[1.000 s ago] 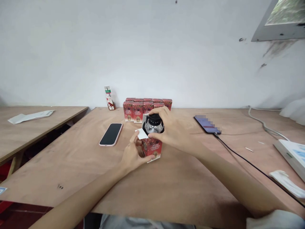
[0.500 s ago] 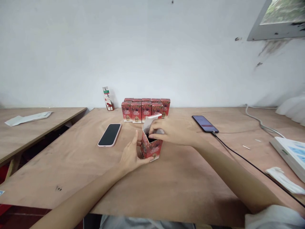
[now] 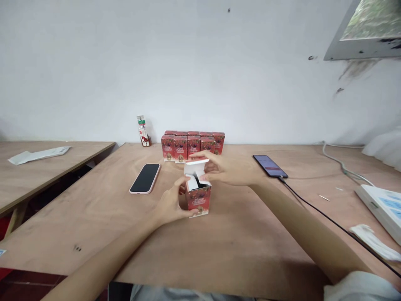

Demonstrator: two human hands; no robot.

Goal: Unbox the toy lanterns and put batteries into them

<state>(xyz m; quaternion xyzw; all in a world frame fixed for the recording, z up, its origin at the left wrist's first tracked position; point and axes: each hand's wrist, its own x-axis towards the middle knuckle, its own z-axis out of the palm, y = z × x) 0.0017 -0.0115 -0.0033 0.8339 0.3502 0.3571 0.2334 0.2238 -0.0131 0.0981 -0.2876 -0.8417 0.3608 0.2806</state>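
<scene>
A small red printed carton [image 3: 199,201] stands upright on the table in front of me. Its white-lined lid [image 3: 197,168] is raised at the back and its side flaps fold partly inward over a dark opening. My left hand [image 3: 172,203] grips the carton by its left side, thumb low at the front and fingers at the upper left edge. At the top right, my right hand [image 3: 221,168] has its thumb on the right flap and its fingers around the back of the lid. What lies inside the carton is mostly hidden.
Several matching red boxes [image 3: 181,149] stand in rows near the wall. A pink-edged phone [image 3: 145,179] lies left, and another phone [image 3: 270,166] with a black cable [image 3: 313,204] lies right. A small bottle [image 3: 143,131] stands behind. A white device [image 3: 382,207] sits far right.
My right hand has come out of the carton's opening and moved to the lid and right flap. The side flaps now lean inward, and the carton has turned to face me more squarely.
</scene>
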